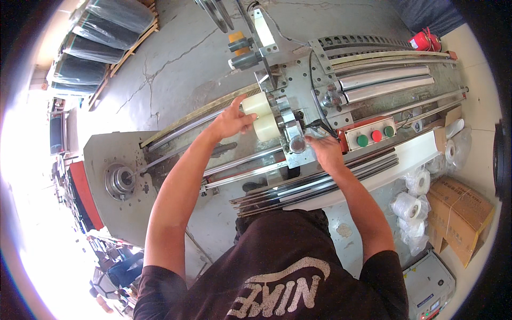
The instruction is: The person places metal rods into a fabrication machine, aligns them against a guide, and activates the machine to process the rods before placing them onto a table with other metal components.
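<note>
My left hand [233, 120] reaches the left side of two cream-white rollers. Its fingers are apart, one stretched up beside the upper roller [257, 103] and others touching near where it meets the lower roller [266, 128]. Just right of these rollers is a metal clamp-like block [291, 128] on the machine's sliding carriage [305, 88]. At the carriage's near right edge is my right hand [326, 152], close to a round metal knob [297, 144] and a black cable. Its fingers are partly hidden, so their grip does not show.
A control box [372, 135] with green and red buttons sits right of my right hand. Long thin metal rods [341, 178] lie along the near side. A round chuck [122, 180] is at the machine's left end. Wrapped rolls [408, 207] and a cardboard box [460, 209] stand at right.
</note>
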Demonstrator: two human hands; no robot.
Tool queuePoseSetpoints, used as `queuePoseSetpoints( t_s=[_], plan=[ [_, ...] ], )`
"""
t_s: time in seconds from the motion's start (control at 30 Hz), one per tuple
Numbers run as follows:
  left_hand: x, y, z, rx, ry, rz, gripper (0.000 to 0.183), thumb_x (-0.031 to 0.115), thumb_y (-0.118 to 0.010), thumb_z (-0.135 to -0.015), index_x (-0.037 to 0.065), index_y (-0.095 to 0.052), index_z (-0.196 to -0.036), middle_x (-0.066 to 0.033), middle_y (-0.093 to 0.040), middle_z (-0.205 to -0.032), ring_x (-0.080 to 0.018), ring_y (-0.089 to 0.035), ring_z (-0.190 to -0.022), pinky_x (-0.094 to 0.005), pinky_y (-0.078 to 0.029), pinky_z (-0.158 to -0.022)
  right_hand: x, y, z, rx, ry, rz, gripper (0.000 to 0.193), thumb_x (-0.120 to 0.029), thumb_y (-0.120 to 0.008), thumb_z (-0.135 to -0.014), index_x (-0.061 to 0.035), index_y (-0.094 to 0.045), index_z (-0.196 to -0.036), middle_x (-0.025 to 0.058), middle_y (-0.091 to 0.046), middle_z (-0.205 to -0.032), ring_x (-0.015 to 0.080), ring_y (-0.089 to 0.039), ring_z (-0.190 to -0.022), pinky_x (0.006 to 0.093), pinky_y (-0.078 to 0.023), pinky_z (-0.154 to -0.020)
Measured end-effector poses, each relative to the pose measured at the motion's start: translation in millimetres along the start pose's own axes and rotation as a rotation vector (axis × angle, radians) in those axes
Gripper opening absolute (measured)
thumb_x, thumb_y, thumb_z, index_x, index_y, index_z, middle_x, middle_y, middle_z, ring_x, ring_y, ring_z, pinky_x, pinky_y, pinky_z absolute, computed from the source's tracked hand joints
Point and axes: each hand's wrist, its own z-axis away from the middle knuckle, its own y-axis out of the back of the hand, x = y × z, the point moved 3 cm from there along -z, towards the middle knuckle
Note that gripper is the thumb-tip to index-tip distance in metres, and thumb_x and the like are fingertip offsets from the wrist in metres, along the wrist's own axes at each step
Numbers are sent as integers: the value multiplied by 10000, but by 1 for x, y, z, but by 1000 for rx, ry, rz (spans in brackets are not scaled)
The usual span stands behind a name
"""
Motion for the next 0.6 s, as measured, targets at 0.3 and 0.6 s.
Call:
queuePoseSetpoints(
  t_s=[0.3, 0.6],
  plan=[
    [28, 9, 33, 145, -10, 36, 570, 344, -723, -996, 46, -520, -1438, -49, -714, -829, -138, -618, -727, -310, -498, -677, -78, 49, 34, 279, -571, -635, 251, -47, -667, -1015, -5, -655, -1262, 156, -760, -1119, 206, -754, -960, 334, -581, -867],
    [42, 11, 43, 123, -59, 104, 276, 292, -715, -1014, 75, -603, -886, -10, -670, -762, -93, -562, -669, -278, -451, -616, -149, 43, -69, 242, -515, -1182, 234, -59, -723, -987, 27, -610, -1174, 119, -751, -1066, 167, -752, -827, 283, -588, -710]
  ],
)
